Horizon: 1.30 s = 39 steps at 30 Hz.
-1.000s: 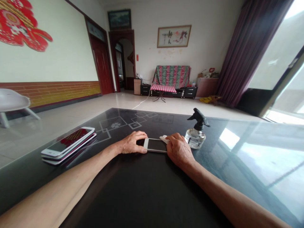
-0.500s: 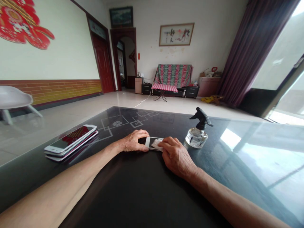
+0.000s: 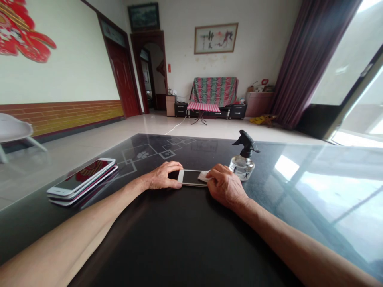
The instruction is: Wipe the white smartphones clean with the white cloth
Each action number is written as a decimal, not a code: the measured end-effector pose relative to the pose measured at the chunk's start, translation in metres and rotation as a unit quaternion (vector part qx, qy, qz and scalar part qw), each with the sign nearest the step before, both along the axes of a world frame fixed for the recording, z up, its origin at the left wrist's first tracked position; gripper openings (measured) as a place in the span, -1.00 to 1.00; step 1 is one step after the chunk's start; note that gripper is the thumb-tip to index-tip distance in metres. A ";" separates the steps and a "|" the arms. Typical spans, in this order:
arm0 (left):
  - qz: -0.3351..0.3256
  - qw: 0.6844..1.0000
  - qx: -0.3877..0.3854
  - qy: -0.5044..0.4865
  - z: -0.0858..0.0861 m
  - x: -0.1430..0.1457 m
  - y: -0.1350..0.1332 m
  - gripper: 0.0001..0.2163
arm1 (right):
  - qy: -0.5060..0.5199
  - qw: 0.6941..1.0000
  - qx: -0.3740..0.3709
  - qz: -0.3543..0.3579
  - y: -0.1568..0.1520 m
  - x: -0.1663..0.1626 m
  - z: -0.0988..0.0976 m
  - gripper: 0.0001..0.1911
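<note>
A white smartphone [image 3: 190, 177] with a dark screen lies flat on the black table [image 3: 167, 235], between my hands. My left hand [image 3: 163, 175] grips its left end, thumb at the near edge and fingers at the far edge. Pinched in my right hand [image 3: 226, 184] is a white tissue [image 3: 204, 175], pressed on the right part of the screen. My right fingers cover the phone's right end. Just beyond the right hand stands a clear spray bottle [image 3: 243, 165] with a black trigger head, its lower left side partly hidden by that hand.
A stack of several phones [image 3: 82, 179] lies on the table to the left. Past the table's far edge are a small table with a striped cloth [image 3: 203, 107] and a low black cabinet [image 3: 237, 111]. A white chair [image 3: 14, 129] stands at far left.
My right hand has slid the tissue rightward along the phone, baring more of the screen. My left hand keeps its hold. The whole view has shifted slightly.
</note>
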<state>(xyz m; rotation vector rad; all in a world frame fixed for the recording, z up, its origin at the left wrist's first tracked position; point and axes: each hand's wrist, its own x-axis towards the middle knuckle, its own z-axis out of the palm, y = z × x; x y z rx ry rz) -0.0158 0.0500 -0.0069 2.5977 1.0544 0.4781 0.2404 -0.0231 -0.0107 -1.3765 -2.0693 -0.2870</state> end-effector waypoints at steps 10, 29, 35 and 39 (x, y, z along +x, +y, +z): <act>-0.010 1.000 -0.020 0.011 0.008 -0.001 -0.002 -0.41 | -0.033 0.998 -0.033 -0.043 0.006 0.006 0.002 -0.70; -0.032 0.999 -0.015 -0.011 0.005 0.001 0.000 -0.47 | -0.041 0.986 -0.057 0.150 -0.007 -0.024 0.006 -0.59; -0.023 1.000 -0.008 -0.005 0.005 0.002 -0.002 -0.49 | -0.006 0.992 -0.035 0.124 -0.005 -0.022 0.004 -0.68; -0.021 1.000 0.001 -0.002 0.005 0.001 -0.003 -0.46 | -0.013 0.999 -0.016 0.036 0.003 0.001 0.003 -0.73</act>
